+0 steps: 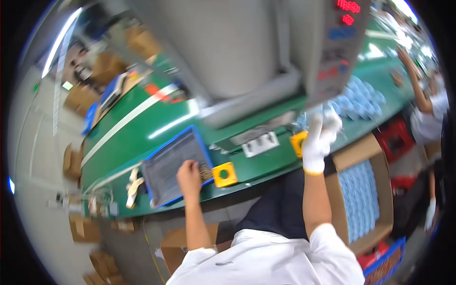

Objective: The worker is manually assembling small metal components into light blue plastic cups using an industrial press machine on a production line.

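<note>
My bare left hand (189,175) is over the near right part of a blue-rimmed grey tray (167,167), its fingers curled together. Small brass-coloured pieces (205,173) lie in the tray's corner beside it; whether any are between the fingers is hidden. On my right hand (319,140) is a white knit glove. This hand is raised at the right side of the machine (251,111), blurred, with its fingers bent around something pale that I cannot make out. A pile of light blue round parts (358,99) lies on the green table just beyond it.
Two yellow blocks (224,174) (298,143) sit at the machine's front. A spare white glove (134,187) lies left of the tray. An open carton (384,190) of blue parts (358,202) stands at my right. Another person's arm (415,83) reaches in at the far right.
</note>
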`<action>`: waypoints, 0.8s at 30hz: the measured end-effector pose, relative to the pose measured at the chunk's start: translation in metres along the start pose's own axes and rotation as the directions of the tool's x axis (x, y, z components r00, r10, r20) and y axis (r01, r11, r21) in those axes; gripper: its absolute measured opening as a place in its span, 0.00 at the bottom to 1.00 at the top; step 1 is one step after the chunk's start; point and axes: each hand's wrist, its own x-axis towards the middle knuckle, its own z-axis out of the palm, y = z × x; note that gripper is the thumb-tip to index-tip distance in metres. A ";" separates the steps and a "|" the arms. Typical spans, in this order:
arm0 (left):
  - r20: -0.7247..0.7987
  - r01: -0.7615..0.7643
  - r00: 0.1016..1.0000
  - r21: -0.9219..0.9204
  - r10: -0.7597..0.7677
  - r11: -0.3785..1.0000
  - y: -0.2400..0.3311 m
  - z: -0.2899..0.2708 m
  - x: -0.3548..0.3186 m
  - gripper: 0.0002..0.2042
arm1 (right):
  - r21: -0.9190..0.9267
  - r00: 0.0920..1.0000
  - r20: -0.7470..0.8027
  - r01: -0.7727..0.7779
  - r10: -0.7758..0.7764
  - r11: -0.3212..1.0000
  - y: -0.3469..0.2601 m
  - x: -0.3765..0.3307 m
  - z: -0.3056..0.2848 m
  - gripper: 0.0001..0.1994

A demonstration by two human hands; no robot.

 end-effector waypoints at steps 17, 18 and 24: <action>0.057 0.212 0.976 -0.039 -0.210 0.976 -0.016 -0.027 -0.023 0.08 | -0.210 0.690 0.708 0.408 -0.150 0.888 0.071 0.128 0.083 0.11; 0.056 0.186 0.982 -0.072 -0.183 0.980 -0.004 -0.018 -0.012 0.08 | -0.199 0.766 0.596 0.432 -0.241 0.880 0.067 0.126 0.033 0.10; 0.050 0.089 0.995 -0.111 -0.084 0.990 0.004 0.007 0.001 0.08 | -0.535 0.827 0.517 0.514 -0.221 0.670 0.077 0.036 -0.125 0.13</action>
